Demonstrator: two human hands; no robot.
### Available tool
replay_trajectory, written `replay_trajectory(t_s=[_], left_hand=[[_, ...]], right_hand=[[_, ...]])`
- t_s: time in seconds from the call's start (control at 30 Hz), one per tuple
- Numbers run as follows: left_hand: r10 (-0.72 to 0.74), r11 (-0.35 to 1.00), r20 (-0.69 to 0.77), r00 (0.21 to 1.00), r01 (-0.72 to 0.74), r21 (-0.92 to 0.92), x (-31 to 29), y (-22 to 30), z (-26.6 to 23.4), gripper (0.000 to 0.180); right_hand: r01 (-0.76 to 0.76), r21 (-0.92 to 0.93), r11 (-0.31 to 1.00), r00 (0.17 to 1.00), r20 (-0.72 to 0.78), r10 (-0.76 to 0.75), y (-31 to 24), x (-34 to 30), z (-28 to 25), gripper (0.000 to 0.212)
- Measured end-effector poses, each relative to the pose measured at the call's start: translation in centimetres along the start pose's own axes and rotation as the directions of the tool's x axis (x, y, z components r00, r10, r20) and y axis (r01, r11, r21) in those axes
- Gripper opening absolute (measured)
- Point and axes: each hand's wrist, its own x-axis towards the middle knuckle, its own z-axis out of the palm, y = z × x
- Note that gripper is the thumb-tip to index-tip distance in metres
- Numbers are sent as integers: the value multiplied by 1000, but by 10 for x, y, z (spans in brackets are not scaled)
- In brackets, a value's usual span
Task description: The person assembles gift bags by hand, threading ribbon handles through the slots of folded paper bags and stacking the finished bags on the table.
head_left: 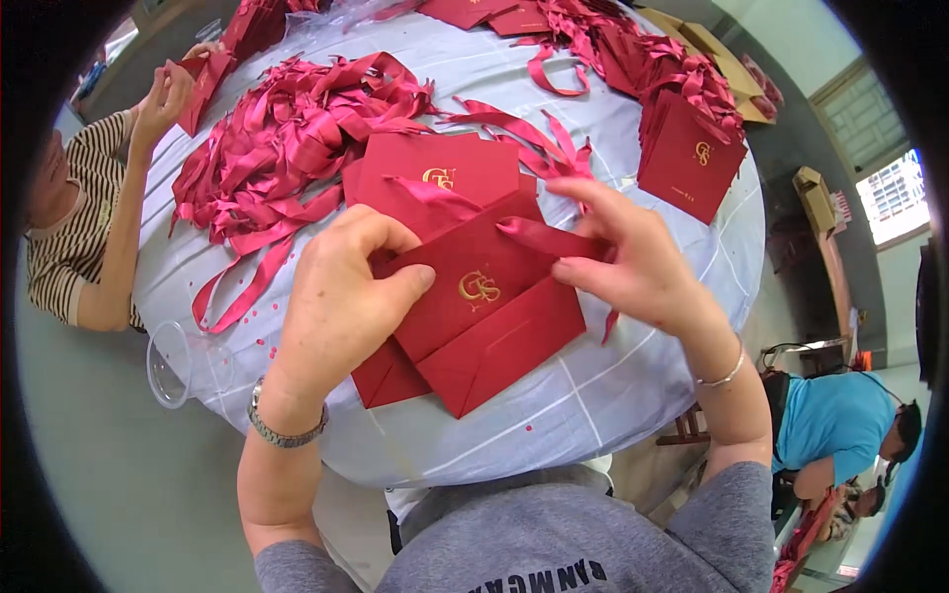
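A flat red paper gift bag (455,306) with a gold emblem lies tilted in front of me, its folded base toward me. My left hand (346,292) grips the bag's upper left edge, thumb on the front and fingers behind. Between the thumb and fingers of my right hand (633,257) is a shiny red ribbon (549,237), which comes out of the bag near its top edge. Another ribbon end (432,196) sticks up by the bag's mouth. Beneath and behind is a stack of similar red bags (395,163), partly covered by the held one.
A big heap of loose red ribbons (297,128) lies to the left on the white-clothed round table (554,435). Finished-looking bags with ribbons (692,158) stand at the right. A clear plastic cup (170,364) is at the left edge. A person in stripes (84,217) handles a bag at the left.
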Motion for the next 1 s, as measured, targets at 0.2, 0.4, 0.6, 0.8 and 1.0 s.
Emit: replay_trajectory(t_s=[0.2,0.4,0.6,0.8,1.0], left_hand=[[-14,1000,-19,1000,14,14,3,-6,-2,21],[-35,999,-4,999,35,-32,8,-13,2,20],[-41,998,41,998,43,-46,9,-17,3,21],[-61,997,42,997,63,-43,10,-22,5,21],[-83,994,68,994,87,-60,10,-18,5,21]], right_hand=[[-162,464,871,987,69,147,29,-31,-43,52],[-118,611,783,992,35,123,57,-73,-67,46],[94,834,544,995,-70,-65,80,-89,-55,40],[67,867,493,997,-44,-58,64,-93,-53,31],[198,919,342,966,-123,-228,59,-94,-40,33]])
